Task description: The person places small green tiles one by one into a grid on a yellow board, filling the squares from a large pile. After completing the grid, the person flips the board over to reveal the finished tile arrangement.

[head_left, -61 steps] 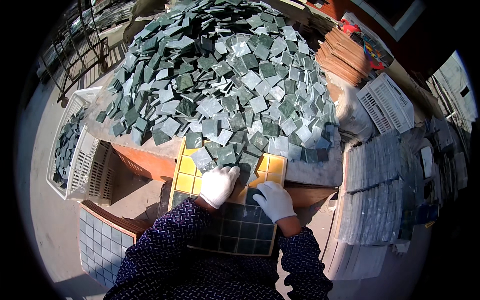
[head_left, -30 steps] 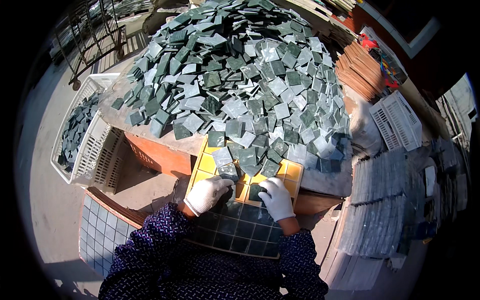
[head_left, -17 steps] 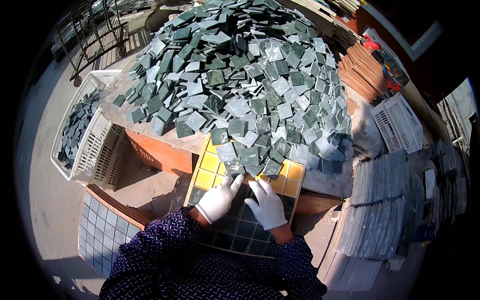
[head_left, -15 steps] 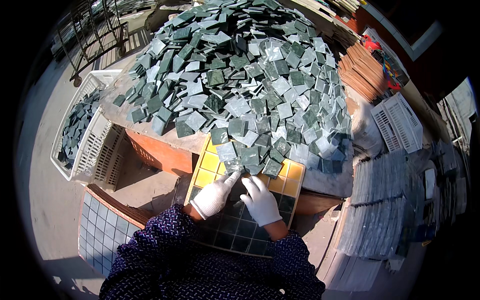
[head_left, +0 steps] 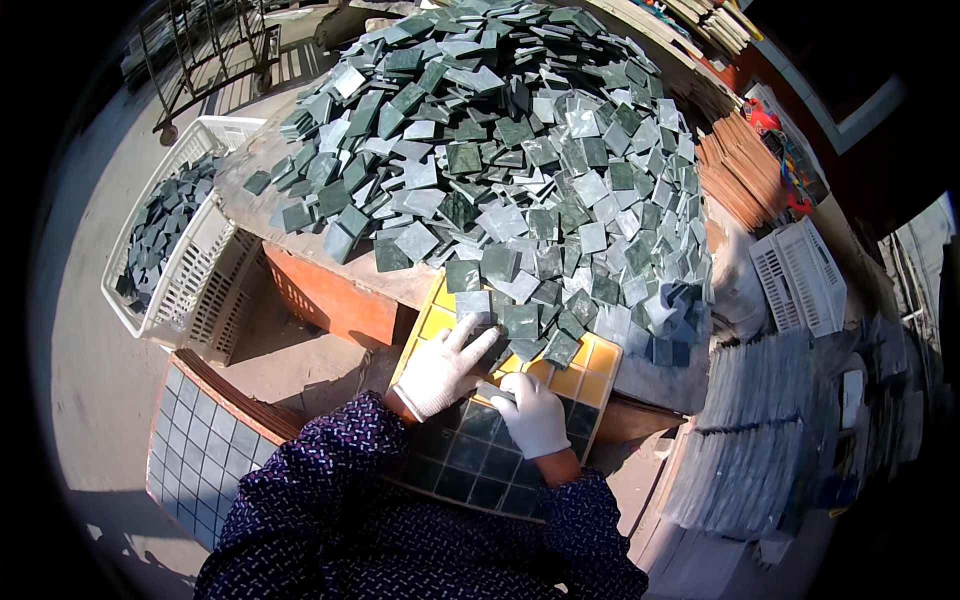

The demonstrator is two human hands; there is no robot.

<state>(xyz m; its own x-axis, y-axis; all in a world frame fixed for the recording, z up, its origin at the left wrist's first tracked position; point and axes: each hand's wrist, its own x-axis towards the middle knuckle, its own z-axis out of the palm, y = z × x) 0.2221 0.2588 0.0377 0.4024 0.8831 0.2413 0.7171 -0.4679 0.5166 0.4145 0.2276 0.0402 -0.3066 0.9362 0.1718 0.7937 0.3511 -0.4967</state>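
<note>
Left hand (head_left: 443, 368) has spread over square green tiles (head_left: 520, 321); right hand (head_left: 528, 408) pinches a grey tile (head_left: 491, 392).

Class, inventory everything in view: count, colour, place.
loose tiles: too many to count, green and grey, top centre
table: one, greyish, under them
tray: one, yellow, centre
laid tiles: many, dark, in the tray
panel: one, orange, left of tray
crates: at least two, white, left and right
tiled sheet: one, grey, lower left
boards: several, brown, upper right
bundles: several, grey, right
wheeled frame: one, dark, upper left
left hand: one, white-gloved, over tray
right hand: one, white-gloved, over tray
sleeves: two, dark patterned, bottom
</note>
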